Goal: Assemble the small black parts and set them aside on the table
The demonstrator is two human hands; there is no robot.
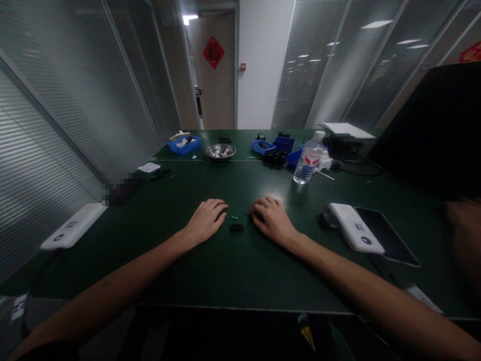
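On the dark green table, my left hand [208, 219] lies palm down with its fingers stretched out and nothing in them. My right hand [271, 218] rests opposite, palm down, fingers loosely bent and apart. A thin metal tip [247, 213] shows just left of its fingertips; whether it touches them I cannot tell. Between the hands sit a small black part [236, 227] and, just beyond it, tiny green pieces [234, 217], too small to name. Neither hand touches these.
Farther back are a metal bowl [221, 152], a blue basket [185, 144], smaller blue trays [263, 147] and a water bottle [309, 157]. White power banks [355, 228] flank me, the right one overlapping a dark tablet [387, 235]. Another person's blurred hand [466, 225] is at right.
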